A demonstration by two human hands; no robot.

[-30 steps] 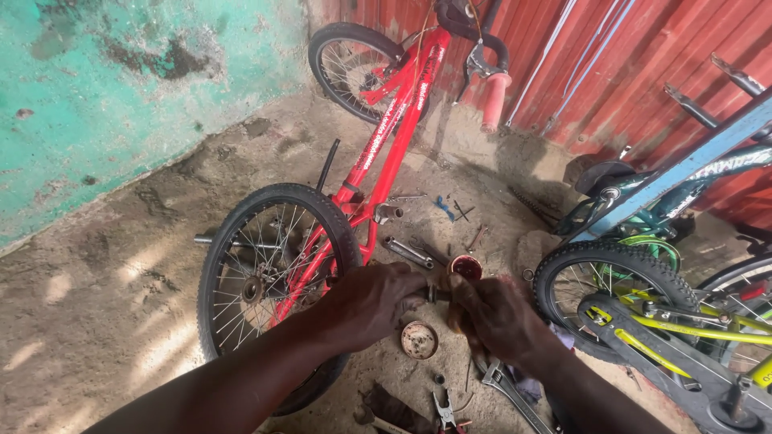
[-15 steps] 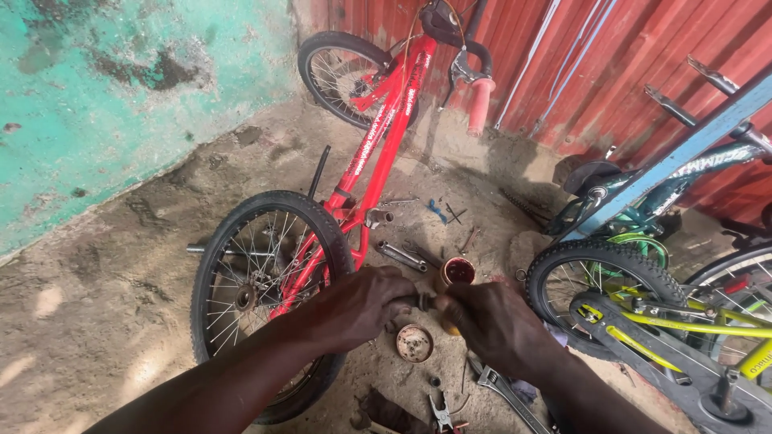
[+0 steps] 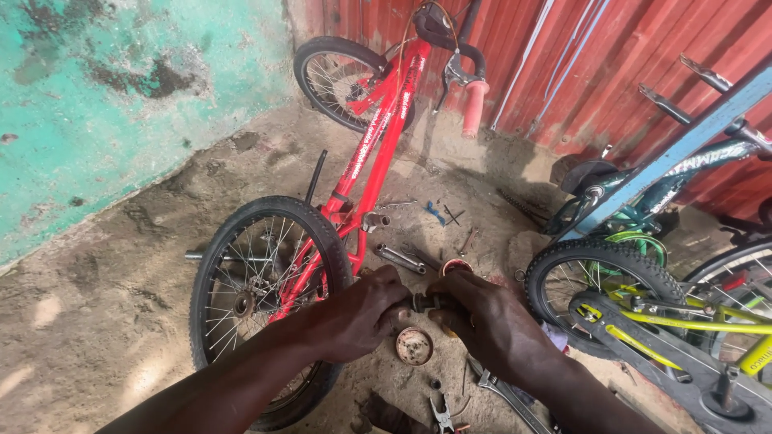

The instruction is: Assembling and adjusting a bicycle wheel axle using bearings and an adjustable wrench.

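Observation:
A red bicycle lies on the dirt ground, its near wheel just left of my arms. My left hand and my right hand meet over the ground, both closed on a small dark metal bicycle part held between them. Below the hands sits a round rusty tin. A small red-rimmed cup stands just beyond my right hand.
Wrenches and small tools lie on the dirt by the red frame, and pliers lie near me. A green and yellow bicycle with a blue frame stands at right. Behind are a red corrugated wall and a turquoise wall.
The view has shifted slightly, with the bicycle a little lower in the frame. My hands stay together on the small part, with the fingers shifting a little.

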